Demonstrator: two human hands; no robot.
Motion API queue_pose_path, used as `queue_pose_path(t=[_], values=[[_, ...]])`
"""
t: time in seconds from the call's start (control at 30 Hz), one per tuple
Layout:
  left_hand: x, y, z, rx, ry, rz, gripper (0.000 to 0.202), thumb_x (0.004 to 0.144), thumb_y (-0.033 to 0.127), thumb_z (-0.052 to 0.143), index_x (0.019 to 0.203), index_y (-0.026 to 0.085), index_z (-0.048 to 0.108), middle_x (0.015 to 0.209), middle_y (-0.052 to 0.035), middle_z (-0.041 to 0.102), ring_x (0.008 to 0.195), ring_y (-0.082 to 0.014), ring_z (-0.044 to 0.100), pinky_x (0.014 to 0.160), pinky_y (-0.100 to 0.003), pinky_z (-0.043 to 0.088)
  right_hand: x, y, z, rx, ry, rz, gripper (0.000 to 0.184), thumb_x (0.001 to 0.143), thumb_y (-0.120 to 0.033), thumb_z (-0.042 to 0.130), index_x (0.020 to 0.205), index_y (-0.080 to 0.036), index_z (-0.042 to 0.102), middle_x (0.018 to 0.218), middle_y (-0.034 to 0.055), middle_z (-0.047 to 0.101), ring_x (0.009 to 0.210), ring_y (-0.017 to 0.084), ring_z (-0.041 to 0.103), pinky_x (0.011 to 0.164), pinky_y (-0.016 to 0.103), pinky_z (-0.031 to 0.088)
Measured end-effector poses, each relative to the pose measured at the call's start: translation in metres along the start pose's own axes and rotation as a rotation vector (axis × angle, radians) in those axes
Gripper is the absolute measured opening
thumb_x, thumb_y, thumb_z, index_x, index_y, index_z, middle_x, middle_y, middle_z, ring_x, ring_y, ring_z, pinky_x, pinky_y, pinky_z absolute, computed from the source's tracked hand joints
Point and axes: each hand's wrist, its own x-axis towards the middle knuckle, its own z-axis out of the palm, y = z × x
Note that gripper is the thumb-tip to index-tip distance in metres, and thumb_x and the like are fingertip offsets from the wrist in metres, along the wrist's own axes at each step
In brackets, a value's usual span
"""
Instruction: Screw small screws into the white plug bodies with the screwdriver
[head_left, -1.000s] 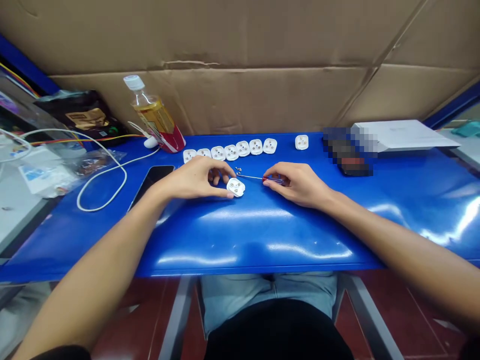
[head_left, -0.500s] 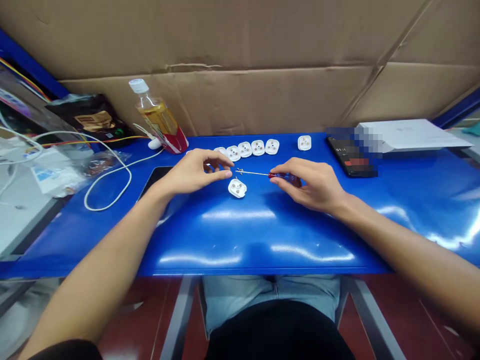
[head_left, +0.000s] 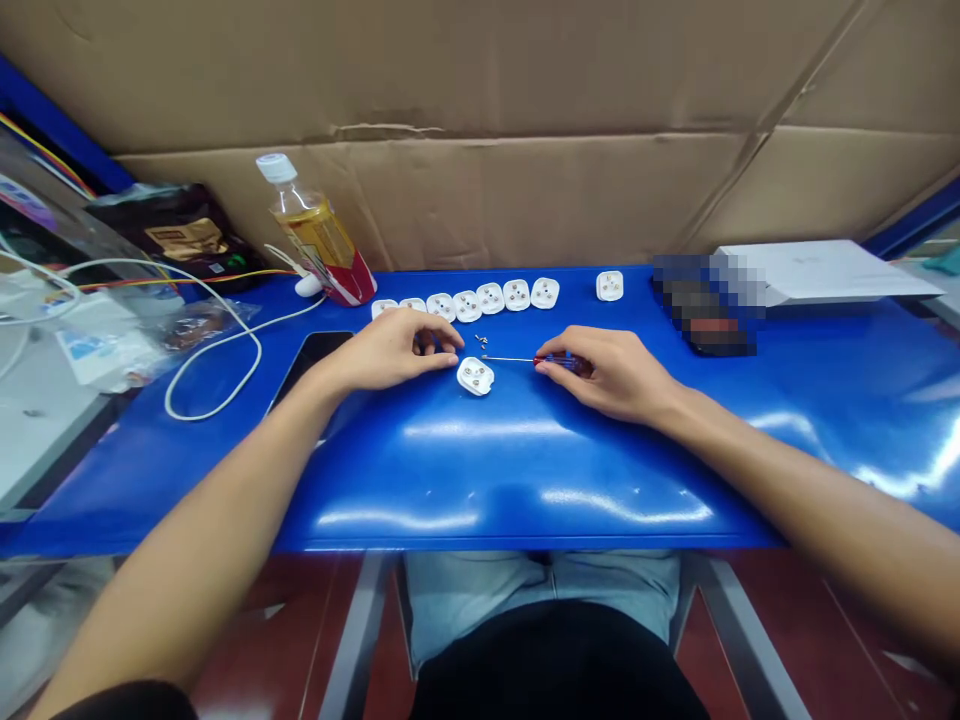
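My right hand holds a screwdriver by its red and blue handle, with the thin shaft lying nearly level and pointing left. Its tip is just above a white plug housing with metal fittings inside; whether a screw clings to the tip is too small to tell. Several tiny screws lie on the blue table behind the tip. Left of the housing, my left hand hovers low with bent fingers, thumb and forefinger apart, and nothing visible between them.
A row of similar white housings runs behind my hands, with a separate white piece further right. A bottle, a white cable and a dark tablet-like slab are at left. A phone and white box are at right.
The screwdriver tip has come toward me, from the screws to beside the housing's rear edge. My left hand has shifted slightly left and lower, showing more of the row. The housing has barely moved.
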Motion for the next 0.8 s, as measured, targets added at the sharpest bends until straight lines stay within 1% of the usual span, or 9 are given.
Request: queue_pose_path(t=[0.13,0.27,0.33,0.43,0.53,0.63,0.73,0.8], values=[[0.0,0.0,0.001,0.004,0.018,-0.013,0.031,0.09,0.043,0.073,0.109,0.021,0.083,0.083,-0.0035,0.076,0.068,-0.0158,0.064,0.06,-0.026,0.046,0.0,0.001,-0.002,0.008,0.047,0.006,0.014,0.099,-0.03,0.069,0.108,-0.021,0.075,0.095,0.0036,0.078,0.072,0.017,0.067,0.068,0.03,0.05],[0.001,0.003,0.006,-0.025,0.131,0.012,0.031,0.093,0.045,0.071,0.109,0.021,0.082,0.102,-0.0049,0.08,0.083,-0.0184,0.069,0.07,-0.028,0.051,0.0,-0.001,-0.004,0.01,0.113,-0.014,0.012,0.099,-0.028,0.069,0.106,-0.02,0.075,0.094,0.0042,0.077,0.069,0.016,0.066,0.066,0.03,0.049],[0.001,0.005,0.009,-0.052,0.179,0.037,0.035,0.092,0.049,0.072,0.11,0.021,0.082,0.106,-0.0056,0.08,0.086,-0.0192,0.069,0.072,-0.028,0.051,0.0,-0.003,-0.005,0.017,0.151,-0.036,0.012,0.099,-0.028,0.069,0.106,-0.02,0.074,0.093,0.0045,0.077,0.068,0.016,0.065,0.065,0.03,0.049],[0.002,0.011,0.013,-0.076,0.21,0.069,0.038,0.089,0.05,0.076,0.11,0.02,0.082,0.106,-0.0062,0.08,0.086,-0.0193,0.069,0.07,-0.028,0.051,0.001,-0.007,-0.007,0.02,0.197,-0.076,0.011,0.099,-0.026,0.069,0.106,-0.02,0.074,0.092,0.0044,0.077,0.067,0.015,0.065,0.064,0.03,0.049],[0.001,0.017,0.014,-0.098,0.206,0.109,0.032,0.089,0.046,0.076,0.109,0.02,0.083,0.107,-0.0063,0.081,0.086,-0.0195,0.07,0.071,-0.029,0.05,0.001,-0.01,-0.008,0.019,0.212,-0.108,0.011,0.099,-0.025,0.07,0.107,-0.02,0.074,0.09,0.0037,0.077,0.066,0.015,0.066,0.064,0.029,0.05],[0.001,0.021,0.014,-0.119,0.21,0.138,0.027,0.092,0.044,0.073,0.101,0.02,0.084,0.1,-0.006,0.082,0.085,-0.0198,0.071,0.073,-0.03,0.051,0.0,-0.012,-0.008,0.026,0.212,-0.115,0.011,0.099,-0.025,0.07,0.108,-0.02,0.074,0.089,0.0037,0.077,0.068,0.015,0.066,0.063,0.029,0.05],[0.001,0.021,0.014,-0.13,0.218,0.139,0.026,0.093,0.043,0.073,0.096,0.02,0.085,0.095,-0.0054,0.083,0.085,-0.0203,0.073,0.076,-0.03,0.052,0.0,-0.012,-0.008,0.03,0.214,-0.111,0.011,0.099,-0.026,0.068,0.108,-0.021,0.074,0.09,0.0039,0.077,0.069,0.016,0.067,0.065,0.03,0.052],[0.001,0.02,0.015,-0.145,0.227,0.12,0.027,0.093,0.044,0.073,0.095,0.02,0.085,0.094,-0.0056,0.083,0.083,-0.0205,0.073,0.076,-0.031,0.052,0.0,-0.013,-0.009,0.031,0.229,-0.106,0.011,0.1,-0.028,0.067,0.107,-0.022,0.074,0.09,0.004,0.078,0.069,0.017,0.068,0.066,0.032,0.053]])
